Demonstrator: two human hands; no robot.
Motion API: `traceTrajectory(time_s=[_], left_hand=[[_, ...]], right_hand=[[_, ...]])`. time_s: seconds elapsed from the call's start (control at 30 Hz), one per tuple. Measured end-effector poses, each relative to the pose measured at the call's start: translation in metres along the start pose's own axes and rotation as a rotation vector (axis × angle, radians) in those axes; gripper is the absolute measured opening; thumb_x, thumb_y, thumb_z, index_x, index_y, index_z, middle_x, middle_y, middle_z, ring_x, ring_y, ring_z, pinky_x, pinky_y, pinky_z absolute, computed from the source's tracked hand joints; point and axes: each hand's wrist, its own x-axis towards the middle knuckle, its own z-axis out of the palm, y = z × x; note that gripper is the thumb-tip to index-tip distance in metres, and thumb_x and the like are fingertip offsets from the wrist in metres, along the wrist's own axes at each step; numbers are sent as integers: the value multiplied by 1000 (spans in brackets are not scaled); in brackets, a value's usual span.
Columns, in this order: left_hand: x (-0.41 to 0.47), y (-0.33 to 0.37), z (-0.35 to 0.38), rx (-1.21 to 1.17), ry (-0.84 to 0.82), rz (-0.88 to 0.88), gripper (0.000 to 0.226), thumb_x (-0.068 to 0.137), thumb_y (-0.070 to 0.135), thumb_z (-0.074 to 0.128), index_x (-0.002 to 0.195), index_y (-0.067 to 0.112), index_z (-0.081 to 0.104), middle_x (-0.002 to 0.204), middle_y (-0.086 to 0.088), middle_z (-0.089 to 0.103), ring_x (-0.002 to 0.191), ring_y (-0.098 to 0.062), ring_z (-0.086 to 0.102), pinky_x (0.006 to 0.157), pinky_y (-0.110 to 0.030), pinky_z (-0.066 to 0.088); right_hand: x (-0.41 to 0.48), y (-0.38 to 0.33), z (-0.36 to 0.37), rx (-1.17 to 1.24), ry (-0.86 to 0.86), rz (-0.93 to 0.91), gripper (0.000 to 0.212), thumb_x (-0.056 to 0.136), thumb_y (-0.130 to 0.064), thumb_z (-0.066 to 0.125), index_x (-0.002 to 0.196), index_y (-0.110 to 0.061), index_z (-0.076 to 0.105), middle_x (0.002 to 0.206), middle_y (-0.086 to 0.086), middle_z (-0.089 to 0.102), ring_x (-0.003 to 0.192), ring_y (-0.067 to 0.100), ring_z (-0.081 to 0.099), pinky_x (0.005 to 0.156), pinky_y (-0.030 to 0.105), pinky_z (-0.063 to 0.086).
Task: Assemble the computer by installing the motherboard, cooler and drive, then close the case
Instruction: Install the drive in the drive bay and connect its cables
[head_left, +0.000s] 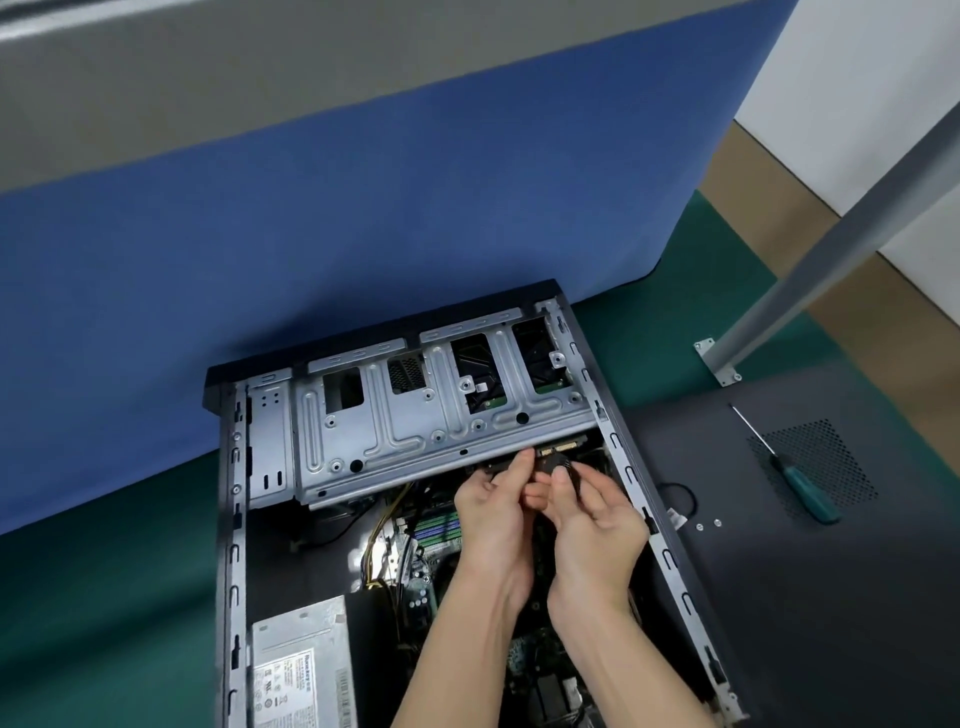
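Note:
The open computer case (231, 519) lies on its side on the green mat. A silver drive cage (415, 415) spans its far end, and a drive (563, 445) shows its connector edge under the cage's right part. Both hands reach inside just below that edge. My left hand (493, 512) pinches a black cable connector (548, 464) with thumb and fingers. My right hand (597, 514) curls around the same black connector from the right. The motherboard (441, 530) lies on the case floor under my arms, with yellow and black wires beside it.
A silver power supply (301, 665) sits in the near left corner of the case. The dark side panel (810, 545) lies to the right, carrying a teal-handled screwdriver (802, 486) and two small screws (709, 525). A blue partition stands behind; a grey table leg (831, 249) rises at right.

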Motion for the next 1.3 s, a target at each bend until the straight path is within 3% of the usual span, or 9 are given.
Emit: traceTrajectory(time_s=[0.13,0.3,0.43,0.5,0.6,0.73,0.9,1.17,1.3], left_hand=[[-1,1,-2,-3,-57,-27,29,85,7,66,108,2,49,92,-23,56,77,-26,59,78,-34,52],[1,-1,-3,-44,-67,-36,25,85,3,65,105,-1,52,92,-23,57,85,-29,60,94,-41,48],[4,-1,-2,-49,-30,-58,26,83,7,69,103,0,53,92,-24,61,79,-25,63,81,-35,53],[6,-2,-2,-40,11,-61,27,83,8,69,102,2,50,96,-26,60,81,-27,62,82,-38,51],[8,-2,0,-27,32,-63,26,84,7,68,97,6,45,96,-26,57,76,-26,59,75,-36,50],[9,-2,-2,-43,37,-71,24,85,5,67,80,9,44,86,-22,59,67,-22,58,70,-34,48],[11,-2,-2,-35,23,-71,22,85,6,67,83,8,46,76,-17,60,58,-17,59,57,-27,50],[13,-5,-3,-14,19,-44,27,85,8,67,97,8,43,91,-23,57,67,-20,55,66,-31,47],[14,-6,-3,0,15,-27,25,85,8,67,88,9,43,74,-13,55,61,-16,54,65,-31,47]], right_hand=[[2,6,2,-56,69,-107,17,91,3,59,107,-1,61,71,4,74,67,20,72,68,24,58],[0,11,6,-175,117,-238,22,94,-3,58,115,-1,62,73,-2,75,72,20,74,89,43,54],[-1,12,7,-168,128,-250,21,94,-3,58,114,2,59,75,-7,74,73,20,74,79,37,58],[-2,13,7,-159,135,-242,20,94,-5,58,113,1,58,76,-7,74,72,20,74,77,35,58],[-3,12,9,-132,155,-238,18,93,-4,58,111,0,57,73,3,74,71,21,74,71,31,60],[-4,12,14,-98,174,-219,17,94,-3,57,111,0,55,83,13,71,72,21,73,72,31,60],[-5,12,14,-95,173,-210,12,94,-2,56,105,-6,54,88,17,70,74,22,73,73,31,59],[-3,12,14,-126,151,-241,11,94,-2,55,105,-5,53,84,13,69,71,20,73,70,29,59],[-1,13,13,-117,147,-239,15,94,-3,57,108,-1,53,84,14,69,70,22,73,68,29,59]])
